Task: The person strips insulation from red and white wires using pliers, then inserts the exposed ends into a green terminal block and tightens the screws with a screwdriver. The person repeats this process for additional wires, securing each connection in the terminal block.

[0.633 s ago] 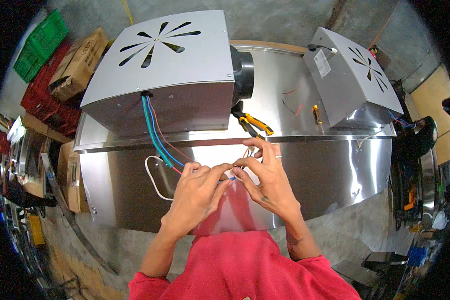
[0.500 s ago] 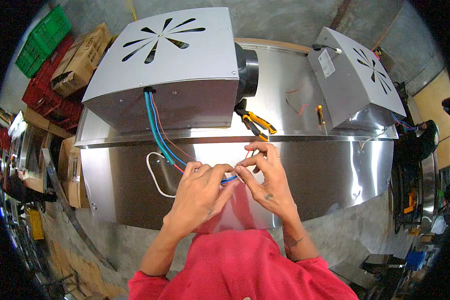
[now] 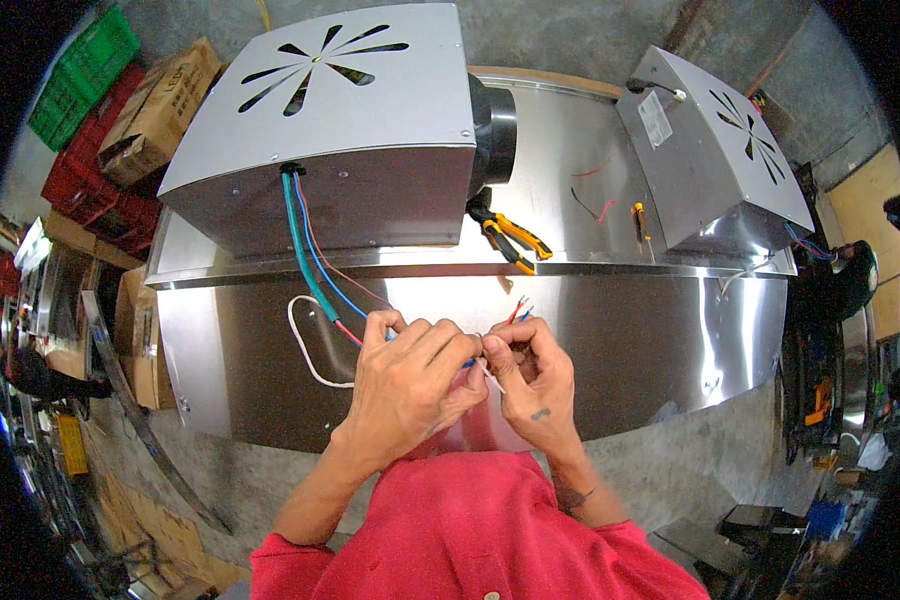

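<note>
My left hand is closed around a bundle of thin electrical wires, its thumb and forefinger pinched near the right hand. My right hand pinches the wires from the other side, fingertips almost touching the left's. Red and blue wire ends with bare tips poke up above the right fingers. From a hole in a grey metal fan box come a green-sleeved cable, a blue wire and a brownish wire, running down to my left hand. A white cable loops beside it. The exact joint is hidden by my fingers.
Yellow-black pliers and a small yellow screwdriver lie on the steel surface, with wire scraps between. A second fan box stands at right. Crates and a cardboard box are at far left.
My right fingers have curled in closer around the wires. The red and blue wire ends now show above the right hand. The view has shifted slightly.
</note>
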Demonstrator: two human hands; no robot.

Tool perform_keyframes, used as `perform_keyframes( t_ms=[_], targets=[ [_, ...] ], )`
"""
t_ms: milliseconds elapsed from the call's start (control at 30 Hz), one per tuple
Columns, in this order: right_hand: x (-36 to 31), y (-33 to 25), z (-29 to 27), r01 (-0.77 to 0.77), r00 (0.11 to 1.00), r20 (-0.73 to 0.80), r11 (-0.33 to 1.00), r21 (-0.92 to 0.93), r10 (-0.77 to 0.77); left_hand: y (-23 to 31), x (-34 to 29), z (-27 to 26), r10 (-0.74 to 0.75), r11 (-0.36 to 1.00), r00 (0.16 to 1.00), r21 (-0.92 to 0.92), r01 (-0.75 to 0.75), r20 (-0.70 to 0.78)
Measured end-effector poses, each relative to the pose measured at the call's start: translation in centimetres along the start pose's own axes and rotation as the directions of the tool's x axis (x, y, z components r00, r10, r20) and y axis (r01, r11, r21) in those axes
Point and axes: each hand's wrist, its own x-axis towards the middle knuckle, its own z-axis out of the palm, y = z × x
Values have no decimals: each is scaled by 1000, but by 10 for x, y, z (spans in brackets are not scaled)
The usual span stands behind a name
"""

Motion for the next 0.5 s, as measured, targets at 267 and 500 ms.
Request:
perform_keyframes(
  t_ms=[267,500],
  targets=[
    [-4,-1,9,179,972,-145,981,-72,-187,-5,-5,-19,1,1000,998,-20,0,68],
    [1,-16,2,56,993,-105,998,14,-55,-28,-11,-38,10,1000,984,27,-15,177]
  ],
)
